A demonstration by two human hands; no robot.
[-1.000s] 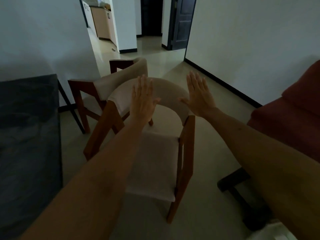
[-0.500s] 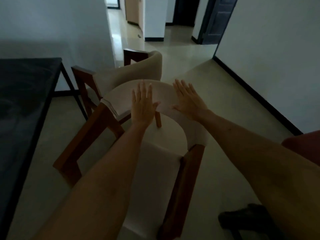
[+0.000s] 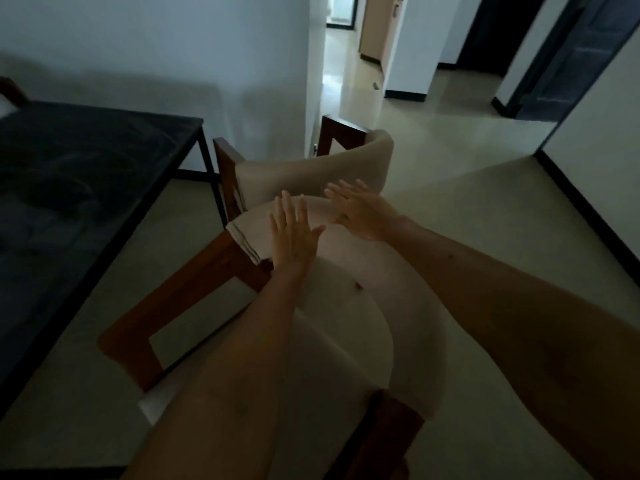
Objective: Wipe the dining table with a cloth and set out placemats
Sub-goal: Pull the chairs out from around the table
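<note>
The dark dining table (image 3: 86,174) with black metal legs fills the left side of the head view in dim light. Both my arms stretch forward over a cream-cushioned wooden chair (image 3: 346,306). My left hand (image 3: 292,233) is flat, fingers apart, above the chair's curved backrest and holds nothing. My right hand (image 3: 360,211) is beside it, also flat with fingers spread and nothing in it. I see no cloth and no placemats.
A second matching chair (image 3: 311,171) stands just beyond the first, near the table's corner leg. Pale tiled floor (image 3: 485,209) runs right toward a white wall with dark skirting. A hallway (image 3: 349,64) and a dark door (image 3: 568,64) lie at the back.
The view has swung left and moved closer, so the table now shows more and the red seat at the right is gone. Both hands have dropped lower over the near chair's backrest.
</note>
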